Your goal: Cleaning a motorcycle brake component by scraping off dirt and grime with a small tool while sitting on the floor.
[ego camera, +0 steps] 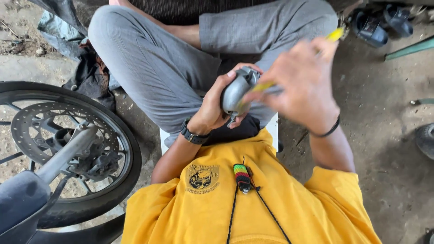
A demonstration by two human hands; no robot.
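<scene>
Left hand [216,105] wrapped tight round a grey metal part [238,91], curved casting of some sort, thumb up over the top edge, fingers curled under it, black watch [193,136] on that wrist. Right hand [302,83] closed on a yellow-handled tool [335,34], blurred w/ motion, handle end poking out past the knuckles, the shaft [270,87] running down to the part, tip at or v. near the metal, can't tell exactly where it meets. Thin black band [331,130] on the right wrist. Part sits between both hands, just above the lap, in front of the yellow shirt [253,203]. Right behind the hands: another person sitting, grey trousers [153,68], knees spread. Out to the left of the left hand, well apart, a motorbike front wheel [68,149] w/ brake disc and fork. Far beyond the right hand, dark sandals [375,25] on the dirt floor.
</scene>
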